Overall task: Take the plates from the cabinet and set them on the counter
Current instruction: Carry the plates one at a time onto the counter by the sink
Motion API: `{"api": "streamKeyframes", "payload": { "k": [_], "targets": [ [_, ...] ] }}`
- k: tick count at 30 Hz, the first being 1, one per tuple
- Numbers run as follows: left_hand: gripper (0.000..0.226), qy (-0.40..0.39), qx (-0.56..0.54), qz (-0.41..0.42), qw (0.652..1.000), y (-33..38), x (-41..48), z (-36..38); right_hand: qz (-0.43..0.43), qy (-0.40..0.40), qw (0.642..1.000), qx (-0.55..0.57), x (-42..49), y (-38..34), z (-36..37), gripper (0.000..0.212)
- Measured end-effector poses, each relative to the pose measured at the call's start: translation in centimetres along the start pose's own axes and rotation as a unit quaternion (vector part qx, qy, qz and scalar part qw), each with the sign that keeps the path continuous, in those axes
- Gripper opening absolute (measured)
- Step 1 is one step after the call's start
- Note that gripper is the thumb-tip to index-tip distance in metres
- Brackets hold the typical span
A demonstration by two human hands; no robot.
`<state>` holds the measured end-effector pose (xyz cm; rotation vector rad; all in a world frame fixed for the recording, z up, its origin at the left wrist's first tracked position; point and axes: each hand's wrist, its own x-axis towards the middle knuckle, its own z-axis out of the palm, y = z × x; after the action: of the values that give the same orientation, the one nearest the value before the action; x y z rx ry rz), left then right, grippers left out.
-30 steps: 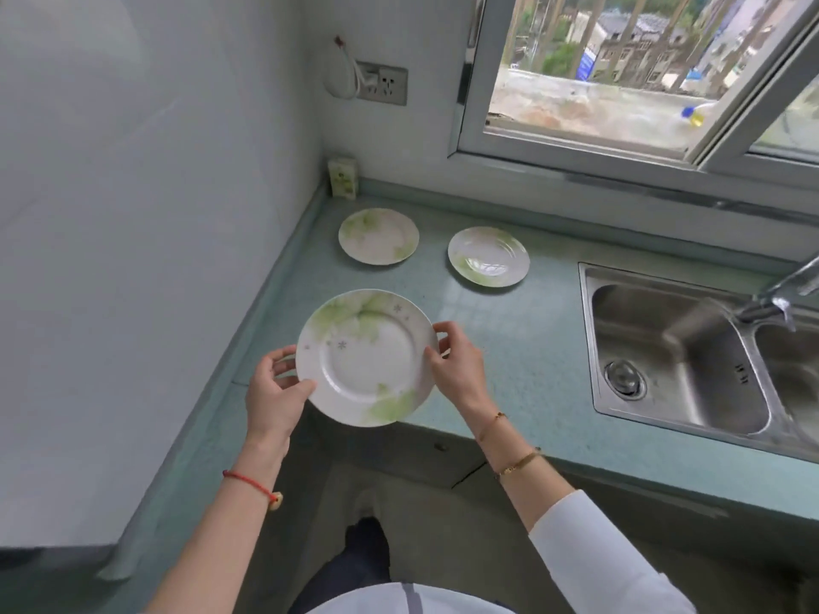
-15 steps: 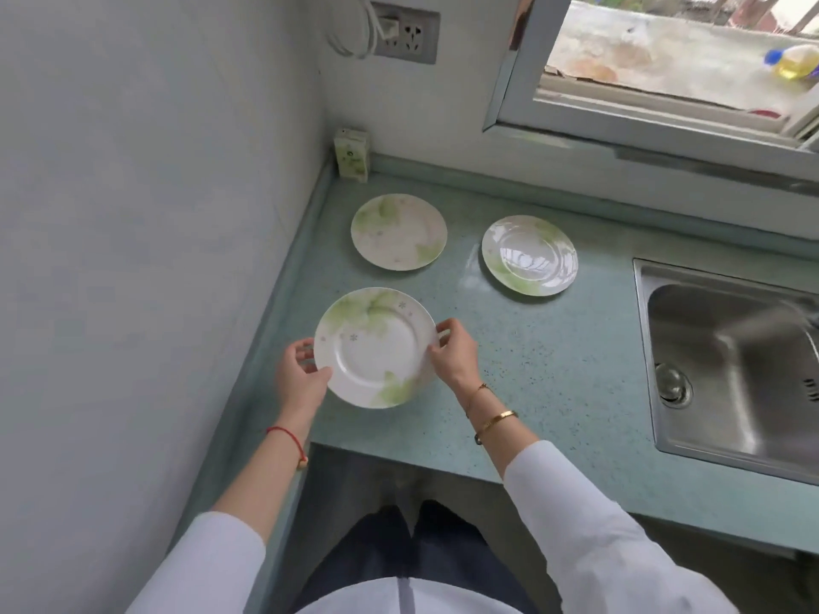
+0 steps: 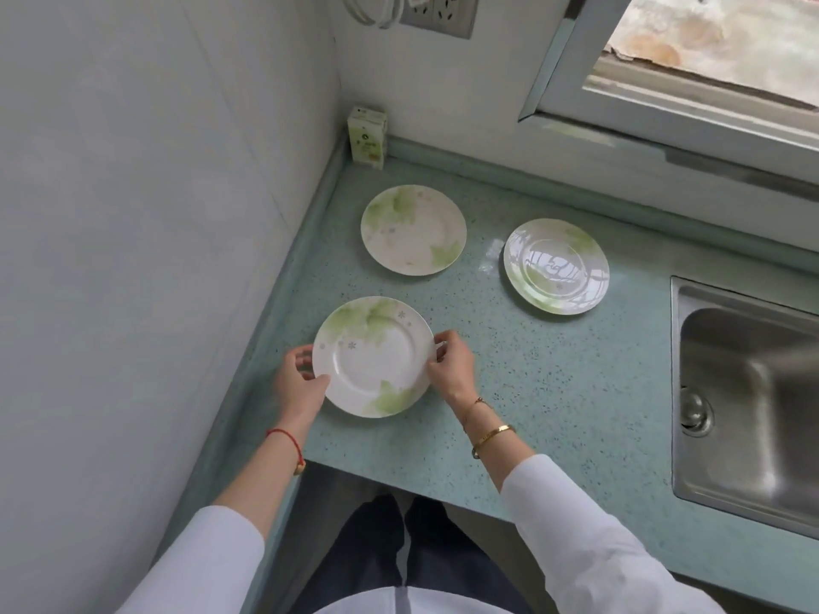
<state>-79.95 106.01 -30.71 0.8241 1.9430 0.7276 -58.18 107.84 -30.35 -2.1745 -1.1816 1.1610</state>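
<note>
A speckled pale-green table (image 3: 554, 392) in a kitchen corner carries two green-leafed plates, the rear plate (image 3: 413, 230) and the right plate (image 3: 555, 266) (well apart), a small carton (image 3: 367, 137) upright in the corner, and a steel sink (image 3: 749, 392) set in at right.

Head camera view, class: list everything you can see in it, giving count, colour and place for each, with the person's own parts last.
plates: three, white with green leaf print; one near the front edge of the counter, held at its rim by both hands; one behind it near the corner; one to the right, nearer the sink
counter: one, speckled pale green, along the wall under the window
small carton: one, white and green, upright in the back corner
sink: one, steel, right side
wall socket: one, grey, top of view, white cable beside it
window: one, pale frame, top right
left hand: red string bracelet on the wrist, white sleeve
right hand: gold bracelets on the wrist, white sleeve
</note>
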Motion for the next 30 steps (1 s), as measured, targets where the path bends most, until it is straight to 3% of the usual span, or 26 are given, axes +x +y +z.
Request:
{"api": "streamKeyframes", "payload": {
  "k": [14,20,25,30],
  "targets": [
    [0.052,0.000,-0.009,0.007,1.000,0.2,-0.8,-0.7,-0.009,0.010,1.000,-0.005,0.1,0.0,-0.3,0.026],
    [0.052,0.066,-0.037,0.015,0.997,0.4,-4.6,-2.9,-0.051,0.028,0.998,0.028,-1.7,-0.6,-2.1,0.026],
    [0.034,0.152,-0.122,0.040,0.980,-0.6,-11.5,-3.9,-0.138,-0.090,0.985,0.058,-5.5,-1.4,-3.7,0.021],
    [0.029,0.269,-0.217,0.038,0.938,-3.5,-20.1,-3.9,-0.209,-0.243,0.946,0.051,-10.6,-1.7,-5.1,0.023]
  ]
}}
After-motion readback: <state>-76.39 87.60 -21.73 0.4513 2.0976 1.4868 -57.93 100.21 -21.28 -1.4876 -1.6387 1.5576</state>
